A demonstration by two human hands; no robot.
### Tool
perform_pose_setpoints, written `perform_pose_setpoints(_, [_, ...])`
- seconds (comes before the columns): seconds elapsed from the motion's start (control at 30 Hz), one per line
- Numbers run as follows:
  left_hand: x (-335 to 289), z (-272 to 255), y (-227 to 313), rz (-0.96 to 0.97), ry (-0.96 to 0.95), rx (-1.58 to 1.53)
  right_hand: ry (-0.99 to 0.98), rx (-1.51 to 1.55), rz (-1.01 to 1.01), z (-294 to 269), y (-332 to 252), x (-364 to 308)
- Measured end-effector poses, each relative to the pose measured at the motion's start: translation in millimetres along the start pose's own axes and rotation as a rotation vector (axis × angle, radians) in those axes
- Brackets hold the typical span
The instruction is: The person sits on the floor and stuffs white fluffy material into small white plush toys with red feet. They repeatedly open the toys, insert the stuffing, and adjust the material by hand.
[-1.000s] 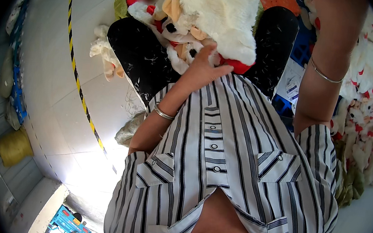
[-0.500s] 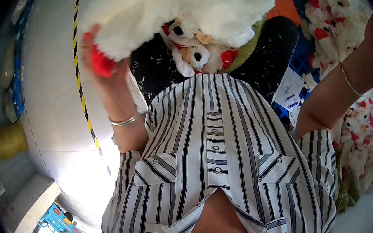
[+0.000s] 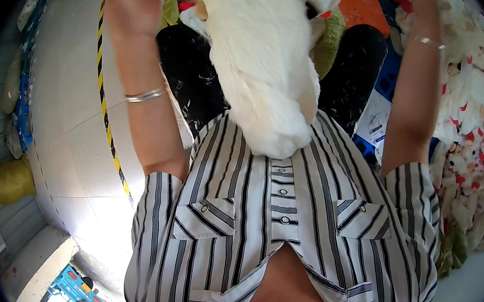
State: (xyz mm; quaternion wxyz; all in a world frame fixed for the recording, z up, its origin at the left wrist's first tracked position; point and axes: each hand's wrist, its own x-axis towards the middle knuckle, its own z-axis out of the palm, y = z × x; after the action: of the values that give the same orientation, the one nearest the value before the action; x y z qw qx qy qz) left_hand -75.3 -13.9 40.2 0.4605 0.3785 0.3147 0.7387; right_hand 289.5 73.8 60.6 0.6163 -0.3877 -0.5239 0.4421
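Roll point(image 3: 12, 180), yellow, far left of the white plush piece point(image 3: 262, 70) and lower down; nearer that piece, on its left, black-and-yellow tape point(image 3: 101, 83) along the pale floor point(image 3: 61, 132). Just left of the piece's upper part, left hand point(image 3: 132, 7) raised and blurred, with a silver bracelet point(image 3: 146, 95) below it; fingers running into the upper edge of view, so whether spread, narrowed or gripping fur, cannot tell. Green cloth point(image 3: 170, 8) close to the piece's upper left side; left knee point(image 3: 186, 62), black and flecked with pale fluff, just left of it too. Then the piece itself: stretched lengthwise between the knees, top out of view, blunt lower end overlapping the striped shirt point(image 3: 258, 223), contact not certain. Step in hand, by judgement: handling and arranging the piece over the lap. Next move, probably calling for a sure hold on its upper end and enough slack to straighten or turn the fur. Right of the piece, right knee point(image 3: 354, 68), with an orange sheet point(image 3: 360, 7) to the upper right; farther right, blue crate point(image 3: 387, 78), then right forearm point(image 3: 412, 98), well apart; right hand beyond the upper edge, fingers unseen, hold impossible to tell. Farthest right of the piece, heap of plush parts point(image 3: 472, 151), white, red and tan.
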Motion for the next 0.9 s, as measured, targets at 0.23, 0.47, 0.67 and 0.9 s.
perform_pose_setpoints(0.23, [-144,-78,-148,-0.727,0.058,0.096,-0.39,-0.445,0.613,25,149,-182])
perform_pose_setpoints(0.47, [-209,-81,-148,-0.688,-0.073,0.259,-0.37,-0.275,0.777,38,186,-242])
perform_pose_setpoints(0.67, [-188,-72,-137,-0.536,0.203,0.212,0.02,-0.153,0.708,38,200,-241])
perform_pose_setpoints(0.9, [-181,-47,-124,-0.56,0.029,0.432,-0.311,-0.287,0.424,74,125,-211])
